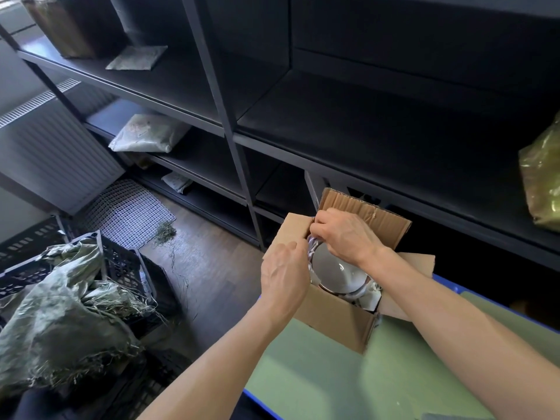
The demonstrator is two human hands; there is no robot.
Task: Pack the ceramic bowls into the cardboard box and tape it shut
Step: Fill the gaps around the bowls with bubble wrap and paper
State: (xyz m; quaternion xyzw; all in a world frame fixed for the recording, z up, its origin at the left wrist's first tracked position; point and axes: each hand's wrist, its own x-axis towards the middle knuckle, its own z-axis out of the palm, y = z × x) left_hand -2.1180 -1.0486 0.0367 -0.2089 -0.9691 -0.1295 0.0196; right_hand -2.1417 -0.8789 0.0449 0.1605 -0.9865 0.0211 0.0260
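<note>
An open cardboard box (336,319) stands on the green table top (333,386), its flaps up. Inside lies a pale grey ceramic bowl (333,269), bottom up, with wrapping paper (312,242) around it. My left hand (283,274) is at the box's left wall, fingers curled at the edge of the wrapping. My right hand (345,234) reaches over the bowl and pinches the wrapping at the far left corner of the box. What lies under the bowl is hidden.
Dark metal shelving (236,137) runs behind the box, with a yellow-green bag (542,174) on the right shelf and pale packets on the left shelves. Black plastic crates (127,265) holding a straw-filled sack (60,313) stand on the floor at left.
</note>
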